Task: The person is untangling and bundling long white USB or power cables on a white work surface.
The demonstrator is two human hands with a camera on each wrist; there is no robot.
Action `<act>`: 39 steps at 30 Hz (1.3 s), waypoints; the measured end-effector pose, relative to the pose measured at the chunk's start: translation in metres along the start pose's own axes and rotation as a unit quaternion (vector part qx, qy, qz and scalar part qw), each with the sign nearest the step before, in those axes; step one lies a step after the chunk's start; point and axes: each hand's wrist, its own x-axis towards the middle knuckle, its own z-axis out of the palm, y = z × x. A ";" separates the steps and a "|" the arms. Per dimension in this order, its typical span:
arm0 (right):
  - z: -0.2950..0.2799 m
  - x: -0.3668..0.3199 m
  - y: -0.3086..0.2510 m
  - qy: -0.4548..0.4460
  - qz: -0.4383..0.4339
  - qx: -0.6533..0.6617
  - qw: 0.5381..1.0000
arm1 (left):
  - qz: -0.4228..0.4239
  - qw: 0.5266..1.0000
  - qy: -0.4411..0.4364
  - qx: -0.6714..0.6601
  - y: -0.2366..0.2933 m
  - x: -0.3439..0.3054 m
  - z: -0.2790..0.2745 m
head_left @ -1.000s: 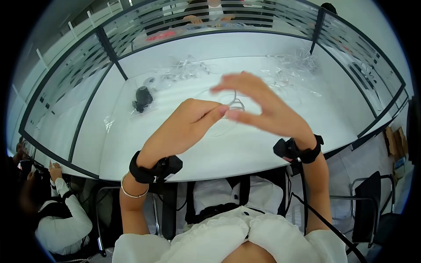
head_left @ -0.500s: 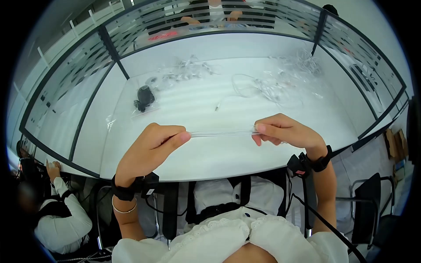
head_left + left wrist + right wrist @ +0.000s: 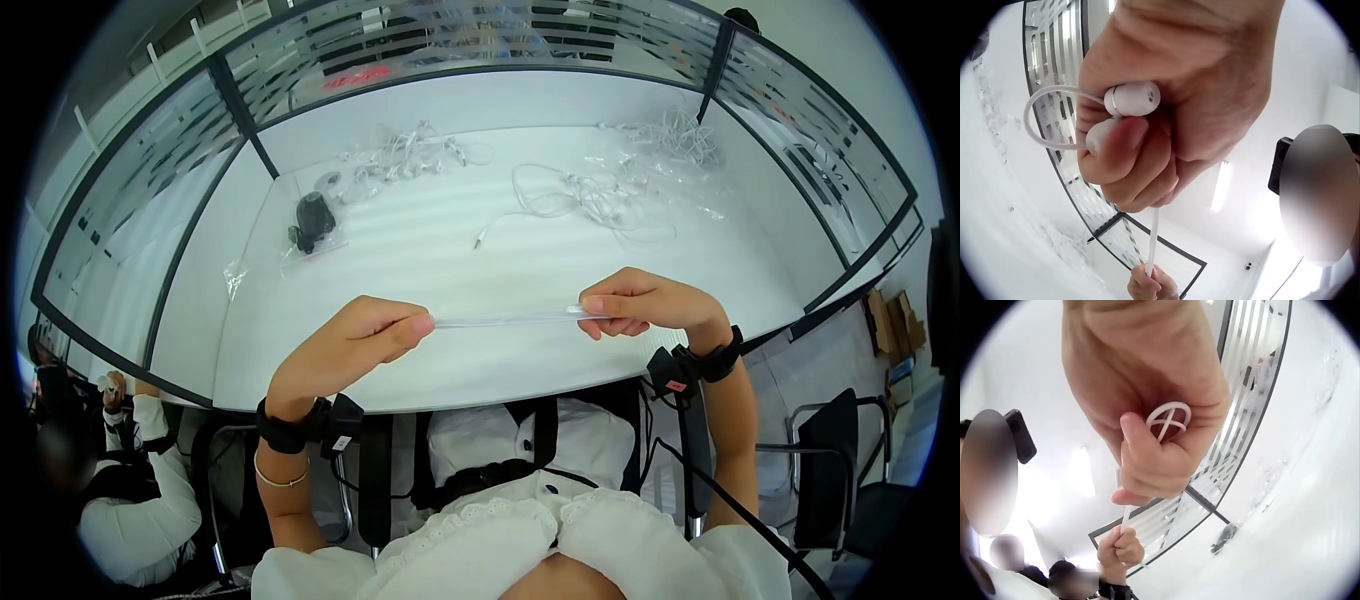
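White earphones stretch between the two hands, their cable [image 3: 505, 321] drawn straight in several strands low over the table. My left hand [image 3: 352, 345] grips one end. In the left wrist view, two white earbuds [image 3: 1134, 99] sit in its curled fingers, and a loop of cable sticks out to the side. My right hand [image 3: 655, 303] holds the other end, the thumb pressed on the strands. A small loop of cable [image 3: 1175, 407] shows inside its fist in the right wrist view.
A loose white cable [image 3: 590, 203] with a metal-tipped plug [image 3: 480, 240] lies mid-table. Behind it, to the right, is a cable tangle [image 3: 690, 138]. More bagged white cables [image 3: 405, 158] lie back left, near a black object [image 3: 314, 218] in clear plastic. Glass-topped partitions [image 3: 250, 110] enclose the table.
A second ago the hands were close together and higher, around the cable. They then came down and apart, stretching the cable between them. Over the last half second they have hardly moved.
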 end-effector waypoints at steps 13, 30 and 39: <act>0.007 -0.007 0.002 0.143 -0.039 0.039 0.988 | 0.024 0.991 0.131 0.015 -0.008 0.001 0.016; 0.044 0.079 -0.046 0.343 -0.327 -0.175 0.863 | 0.187 0.910 0.251 -0.273 -0.003 0.104 0.039; 0.020 0.107 -0.037 0.397 -0.289 -0.314 0.813 | 0.162 0.914 0.190 -0.320 -0.024 0.123 0.029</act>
